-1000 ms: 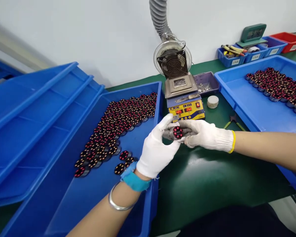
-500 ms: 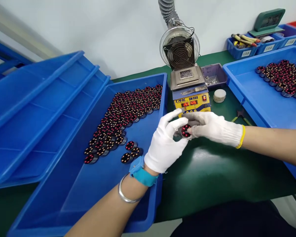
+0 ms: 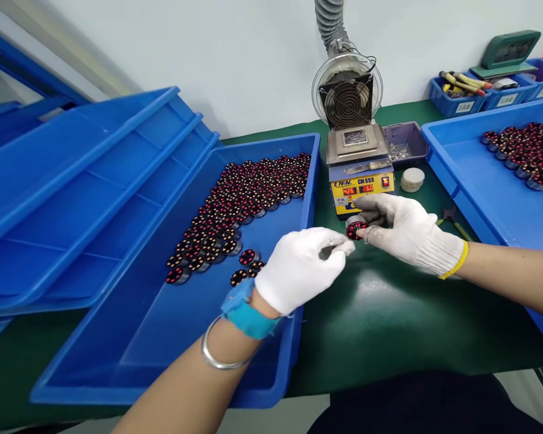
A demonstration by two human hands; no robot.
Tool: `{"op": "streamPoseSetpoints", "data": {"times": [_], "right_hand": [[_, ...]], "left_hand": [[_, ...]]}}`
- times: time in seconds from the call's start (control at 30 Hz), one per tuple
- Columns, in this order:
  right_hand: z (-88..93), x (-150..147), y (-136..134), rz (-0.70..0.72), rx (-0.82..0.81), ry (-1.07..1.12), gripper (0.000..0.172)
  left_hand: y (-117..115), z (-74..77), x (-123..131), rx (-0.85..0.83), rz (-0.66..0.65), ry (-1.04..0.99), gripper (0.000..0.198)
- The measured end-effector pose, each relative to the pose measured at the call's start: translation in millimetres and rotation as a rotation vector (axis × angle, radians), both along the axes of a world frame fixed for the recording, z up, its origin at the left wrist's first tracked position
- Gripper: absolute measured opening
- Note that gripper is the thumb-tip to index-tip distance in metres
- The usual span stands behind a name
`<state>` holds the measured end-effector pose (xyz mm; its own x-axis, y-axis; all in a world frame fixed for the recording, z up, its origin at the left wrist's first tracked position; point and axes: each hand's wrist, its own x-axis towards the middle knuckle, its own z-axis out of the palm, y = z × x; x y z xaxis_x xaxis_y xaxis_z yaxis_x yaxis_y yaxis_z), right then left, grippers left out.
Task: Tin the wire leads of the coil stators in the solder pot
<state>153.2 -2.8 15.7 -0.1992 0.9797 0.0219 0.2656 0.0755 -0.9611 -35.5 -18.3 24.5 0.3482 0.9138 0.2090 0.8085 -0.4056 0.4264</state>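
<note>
My right hand (image 3: 400, 232), in a white knit glove with a yellow cuff, pinches a small round part (image 3: 356, 229) between thumb and fingers. The part has a grey metal side and a black face with red segments. Just to its left is my left hand (image 3: 303, 262), also gloved in white, its thumb and fingertips pressed together; whether anything is between them is hidden. Directly behind the held part stands a yellow-fronted solder pot (image 3: 362, 193) marked CM 558, with lit red digits.
A blue tray (image 3: 131, 395) at left holds many similar round parts (image 3: 253, 193); stacked blue trays (image 3: 95, 199) lean beside it. Another blue tray (image 3: 475, 199) lies right. Nearby are a purple bin (image 3: 416, 144), a round white container (image 3: 412, 179), pliers (image 3: 459, 229) and a fan (image 3: 347, 103).
My left hand has drawn away from the round part, its fingers closing into a pinch. The part stays in my right hand, turned slightly. The whole view has shifted.
</note>
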Motion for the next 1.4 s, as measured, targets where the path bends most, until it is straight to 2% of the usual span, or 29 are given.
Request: {"op": "streamPoseSetpoints", "data": {"times": [0.1, 0.2, 0.33, 0.43, 0.5, 0.6, 0.7, 0.77, 0.87, 0.93, 1.0, 1.1, 1.2, 1.3, 1.4], "right_hand": [[-0.4, -1.3, 0.4, 0.016, -0.051, 0.069, 0.05], [1.9, -3.3, -0.3, 0.015, -0.097, 0.115, 0.049], [6.0, -3.3, 0.5, -0.012, -0.152, 0.137, 0.045], [4.7, 0.6, 4.0, -0.043, -0.134, 0.048, 0.042], [2.7, 3.7, 6.2, -0.047, -0.138, 0.004, 0.042], [1.2, 5.3, 6.9, -0.043, -0.172, 0.003, 0.042], [0.5, 2.2, 5.1, -0.031, -0.174, 0.066, 0.041], [-0.7, -0.8, 4.3, -0.029, -0.158, 0.085, 0.041], [-3.5, -3.0, 5.2, -0.031, -0.139, 0.098, 0.041], [-4.5, -2.3, 6.8, -0.044, -0.115, 0.102, 0.043], [-4.1, -1.0, 8.0, -0.068, -0.1, 0.073, 0.045], [-0.9, -0.9, 7.4, -0.091, -0.092, 0.05, 0.047], [2.9, -3.6, 4.4, -0.091, -0.09, 0.116, 0.045], [4.7, -6.0, 1.7, -0.077, -0.099, 0.147, 0.044], [3.5, -6.1, 1.4, -0.08, -0.08, 0.112, 0.045]], "left_hand": [[1.0, 6.6, -8.5, -0.164, 0.007, -0.265, 0.011], [2.1, 2.1, -7.7, -0.235, 0.027, -0.464, 0.025], [-2.9, -4.8, 6.8, -0.232, 0.034, -0.332, 0.031], [-8.6, -3.2, 13.9, -0.21, 0.001, -0.256, 0.027], [-9.8, -1.6, 14.1, -0.165, -0.006, -0.254, 0.032], [-6.2, -3.2, 12.7, -0.118, 0.139, -0.331, 0.038], [-1.4, -8.0, 15.8, -0.236, 0.216, -0.36, 0.048], [-0.7, -9.1, 20.1, -0.37, 0.171, -0.379, 0.04], [-3.2, -2.4, 22.8, -0.502, 0.105, -0.552, 0.028], [-4.5, 6.3, 18.4, -0.455, 0.138, -0.695, 0.023], [-3.2, 13.6, 9.6, -0.323, 0.208, -0.855, 0.021], [2.1, 12.8, -1.7, -0.203, 0.249, -1.001, 0.028], [4.3, -0.7, 1.3, -0.331, 0.173, -0.826, 0.036], [-0.5, -10.1, 15.8, -0.392, 0.112, -0.606, 0.032], [-8.3, -6.5, 23.8, -0.29, 0.134, -0.689, 0.026]]}}
